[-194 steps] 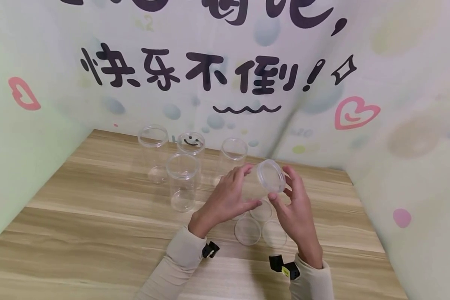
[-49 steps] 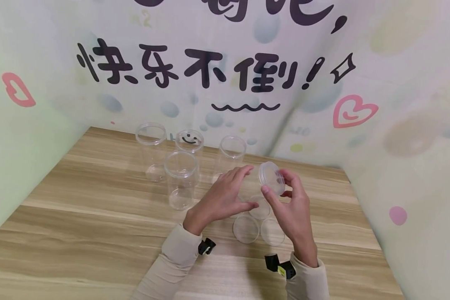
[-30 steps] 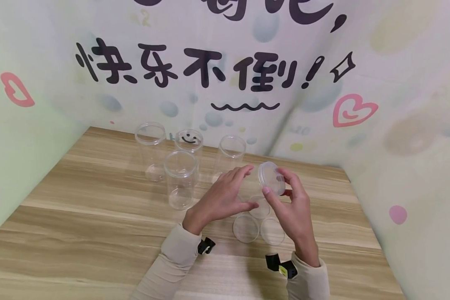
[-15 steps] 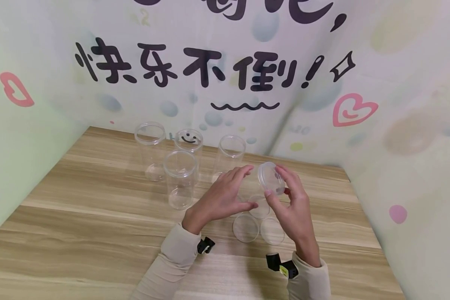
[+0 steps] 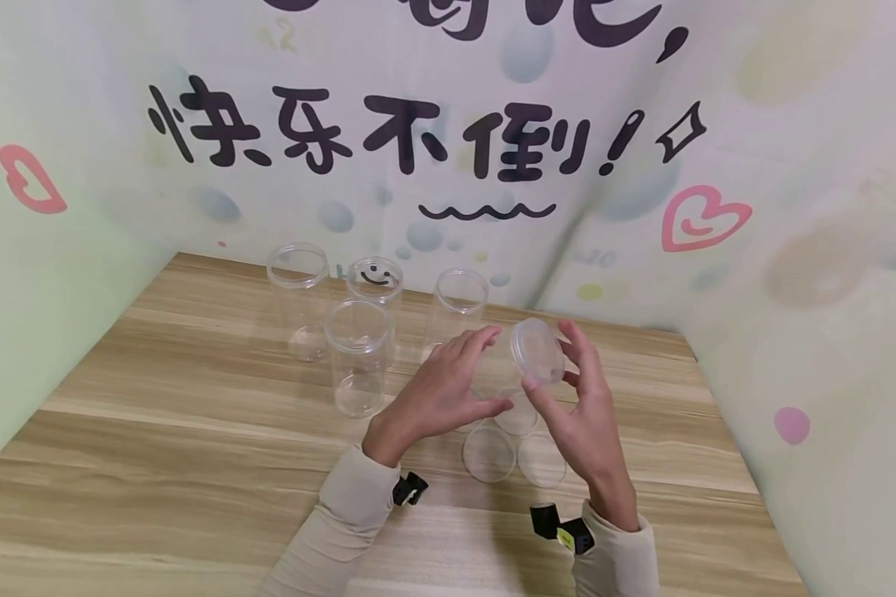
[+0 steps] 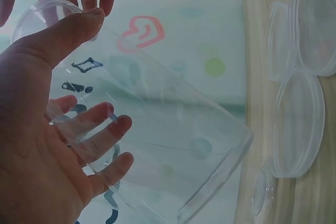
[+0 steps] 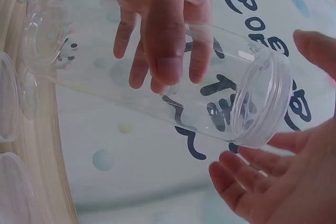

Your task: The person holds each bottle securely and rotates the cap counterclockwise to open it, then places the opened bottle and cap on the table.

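Note:
A clear plastic jar [image 7: 205,121] lies tilted in the air, its screw lid [image 5: 541,352] seated on the mouth and turned to the right. My left hand [image 5: 440,390] grips the jar's body; the left wrist view shows its thumb on one side and curled fingers [image 6: 107,140] on the other. Around the lid my right hand [image 5: 586,414] is spread, with fingers and thumb loosely extended. In the right wrist view a gap shows between the right thumb and the lid, and the other fingertips are close to the rim; contact there I cannot tell.
Several clear jars without lids stand upright at the back left, among them a front jar [image 5: 360,365] and one to its right [image 5: 459,311]. Loose round lids [image 5: 489,453] lie on the wooden table [image 5: 194,464] below my hands. A printed wall [image 5: 627,274] rises behind.
My right fingers, which pinched the lid's edge in the previous few frames, have spread off it. The jar in my left hand stays almost in place.

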`<control>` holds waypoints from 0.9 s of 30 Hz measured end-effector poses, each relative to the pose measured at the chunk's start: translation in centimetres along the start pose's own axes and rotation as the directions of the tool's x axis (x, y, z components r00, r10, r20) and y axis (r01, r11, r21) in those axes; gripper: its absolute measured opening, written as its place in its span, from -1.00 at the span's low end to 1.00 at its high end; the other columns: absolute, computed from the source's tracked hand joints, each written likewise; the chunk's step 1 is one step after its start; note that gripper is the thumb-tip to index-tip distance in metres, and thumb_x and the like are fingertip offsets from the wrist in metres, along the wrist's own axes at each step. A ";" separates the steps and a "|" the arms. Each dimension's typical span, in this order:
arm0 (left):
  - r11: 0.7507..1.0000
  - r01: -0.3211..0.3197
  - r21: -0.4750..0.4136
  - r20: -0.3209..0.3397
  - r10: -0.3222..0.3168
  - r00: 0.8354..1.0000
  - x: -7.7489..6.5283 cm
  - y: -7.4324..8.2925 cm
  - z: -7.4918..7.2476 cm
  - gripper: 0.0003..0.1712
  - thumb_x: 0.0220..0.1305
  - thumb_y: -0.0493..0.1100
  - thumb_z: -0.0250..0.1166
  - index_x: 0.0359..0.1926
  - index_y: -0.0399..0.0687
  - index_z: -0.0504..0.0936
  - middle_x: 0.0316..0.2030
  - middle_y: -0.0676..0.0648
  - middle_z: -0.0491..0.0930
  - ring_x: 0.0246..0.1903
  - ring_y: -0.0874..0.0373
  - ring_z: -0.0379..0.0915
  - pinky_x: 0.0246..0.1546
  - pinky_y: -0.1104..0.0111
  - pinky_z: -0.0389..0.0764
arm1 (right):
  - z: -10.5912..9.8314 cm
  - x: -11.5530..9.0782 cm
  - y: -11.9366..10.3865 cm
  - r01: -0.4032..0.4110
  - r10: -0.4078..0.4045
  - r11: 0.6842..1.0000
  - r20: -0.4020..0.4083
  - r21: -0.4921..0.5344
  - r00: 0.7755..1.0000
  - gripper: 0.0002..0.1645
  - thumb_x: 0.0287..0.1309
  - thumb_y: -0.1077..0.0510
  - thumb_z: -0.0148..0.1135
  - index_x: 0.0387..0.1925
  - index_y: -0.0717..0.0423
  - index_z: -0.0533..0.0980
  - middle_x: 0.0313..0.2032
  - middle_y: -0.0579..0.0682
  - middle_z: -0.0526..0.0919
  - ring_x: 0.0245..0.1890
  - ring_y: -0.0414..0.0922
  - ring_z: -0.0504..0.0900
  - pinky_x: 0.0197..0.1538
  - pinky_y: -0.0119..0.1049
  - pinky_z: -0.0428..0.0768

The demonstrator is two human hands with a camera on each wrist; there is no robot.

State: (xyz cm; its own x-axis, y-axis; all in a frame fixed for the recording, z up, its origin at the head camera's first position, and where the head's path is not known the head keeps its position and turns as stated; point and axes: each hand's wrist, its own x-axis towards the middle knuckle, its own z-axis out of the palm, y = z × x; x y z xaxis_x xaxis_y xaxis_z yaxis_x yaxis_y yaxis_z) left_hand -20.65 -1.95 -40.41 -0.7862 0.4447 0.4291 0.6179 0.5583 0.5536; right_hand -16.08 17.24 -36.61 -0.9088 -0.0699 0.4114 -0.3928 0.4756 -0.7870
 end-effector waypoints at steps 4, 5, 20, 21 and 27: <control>1.000 -0.002 0.028 0.007 0.002 1.000 0.1 0.1 0.2 0.02 0.07 0.17 0.49 0.43 -0.11 0.23 0.24 -0.11 0.46 0.26 0.02 0.38 0.21 0.00 0.42 | 0.1 -0.1 0.0 -0.047 0.039 0.994 -0.084 -0.098 0.996 -0.15 0.18 0.14 0.35 0.43 0.21 0.19 0.26 0.17 0.39 0.15 0.08 0.45 -0.01 -0.08 0.43; 0.999 -0.004 0.040 0.012 0.003 1.000 0.1 0.2 0.3 0.02 0.08 0.18 0.48 0.43 -0.11 0.22 0.25 -0.11 0.45 0.26 0.02 0.37 0.22 0.00 0.42 | 0.2 -0.1 0.0 -0.054 0.041 0.990 -0.102 -0.129 0.994 -0.15 0.18 0.13 0.36 0.42 0.22 0.21 0.21 0.19 0.41 0.09 0.08 0.47 -0.06 -0.11 0.43; 0.995 -0.031 0.094 0.031 0.028 0.999 -0.1 0.3 0.6 0.02 0.11 0.22 0.44 0.44 -0.10 0.21 0.30 -0.10 0.41 0.29 0.05 0.34 0.24 0.01 0.40 | 0.5 -0.1 0.2 -0.120 0.095 0.959 -0.107 -0.255 0.990 -0.15 0.17 -0.05 0.38 0.37 0.23 0.28 0.18 0.20 0.48 0.00 0.09 0.51 -0.20 -0.17 0.45; 0.995 -0.036 0.095 0.033 0.033 0.999 -0.1 0.3 0.6 0.02 0.11 0.22 0.44 0.44 -0.10 0.21 0.30 -0.10 0.41 0.29 0.05 0.34 0.24 0.01 0.40 | 0.5 -0.1 0.1 -0.124 0.100 0.957 -0.105 -0.261 0.989 -0.15 0.17 -0.06 0.38 0.37 0.23 0.29 0.17 0.20 0.49 -0.01 0.08 0.52 -0.22 -0.19 0.46; 0.993 -0.054 0.109 0.037 0.050 0.998 0.0 0.2 0.7 0.03 0.09 0.21 0.46 0.44 -0.12 0.21 0.30 -0.10 0.41 0.30 0.08 0.32 0.24 0.01 0.41 | 0.3 0.0 0.2 -0.146 0.125 0.950 -0.093 -0.277 0.988 -0.17 0.17 -0.12 0.38 0.33 0.23 0.36 0.14 0.16 0.56 -0.03 0.05 0.55 -0.24 -0.24 0.48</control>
State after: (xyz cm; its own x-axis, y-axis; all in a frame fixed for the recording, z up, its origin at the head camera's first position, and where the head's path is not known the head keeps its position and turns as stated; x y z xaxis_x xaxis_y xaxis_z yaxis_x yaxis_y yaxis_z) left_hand -20.48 -1.35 -40.82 -0.7537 0.4974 0.4295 0.6562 0.6067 0.4487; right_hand -16.15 17.08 -36.88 -0.9336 0.0723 0.3509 -0.2011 0.7048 -0.6803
